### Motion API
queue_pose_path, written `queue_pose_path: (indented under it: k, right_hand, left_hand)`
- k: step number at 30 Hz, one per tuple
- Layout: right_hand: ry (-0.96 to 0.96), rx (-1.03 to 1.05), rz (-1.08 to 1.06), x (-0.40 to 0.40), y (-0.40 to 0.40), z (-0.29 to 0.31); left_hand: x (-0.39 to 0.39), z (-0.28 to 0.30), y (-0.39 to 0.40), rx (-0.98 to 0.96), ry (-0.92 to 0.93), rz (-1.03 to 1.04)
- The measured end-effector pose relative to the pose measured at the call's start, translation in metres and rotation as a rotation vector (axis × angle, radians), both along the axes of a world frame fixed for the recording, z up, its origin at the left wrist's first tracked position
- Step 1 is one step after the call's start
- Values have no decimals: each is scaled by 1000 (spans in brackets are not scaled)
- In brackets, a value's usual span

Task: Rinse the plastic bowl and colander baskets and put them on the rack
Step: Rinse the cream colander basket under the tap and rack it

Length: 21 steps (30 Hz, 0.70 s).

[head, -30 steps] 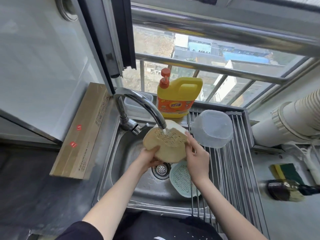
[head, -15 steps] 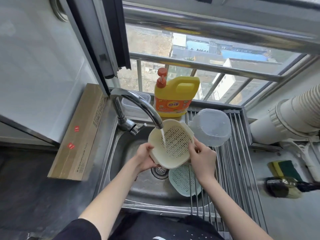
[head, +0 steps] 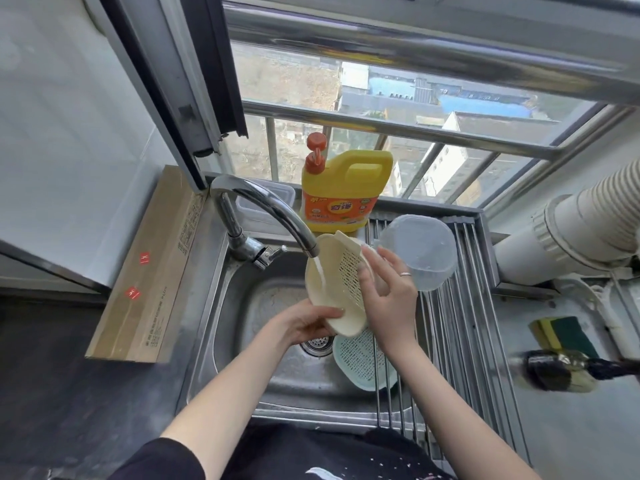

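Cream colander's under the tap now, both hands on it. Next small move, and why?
Probably turn the cream colander a bit further under the faucet. The stream hits only its left inner wall, while the left hand grips the lower rim and the right hand rests open on the slotted side. The clear bowl already sits on the rack.

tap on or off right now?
On. A white stream runs from the tap spout into the cream colander, which the left hand holds tilted under it.
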State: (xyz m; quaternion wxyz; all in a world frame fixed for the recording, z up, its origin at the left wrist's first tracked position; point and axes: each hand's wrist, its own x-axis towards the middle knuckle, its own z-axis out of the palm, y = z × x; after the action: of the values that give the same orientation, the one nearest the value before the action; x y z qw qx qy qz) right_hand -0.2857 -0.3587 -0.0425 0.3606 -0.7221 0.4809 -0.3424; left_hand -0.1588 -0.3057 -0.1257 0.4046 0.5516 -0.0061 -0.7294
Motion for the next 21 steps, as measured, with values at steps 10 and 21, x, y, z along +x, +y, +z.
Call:
queue_pose_path:
  k: [10,21]
  right_hand:
    - [-137,273,39,-10,-17,0]
    - [238,575,249,12,-34,-41]
  left_hand:
    - [12,23,-6,-149,-208,118]
    - [46,53,63,-140,-52,-15]
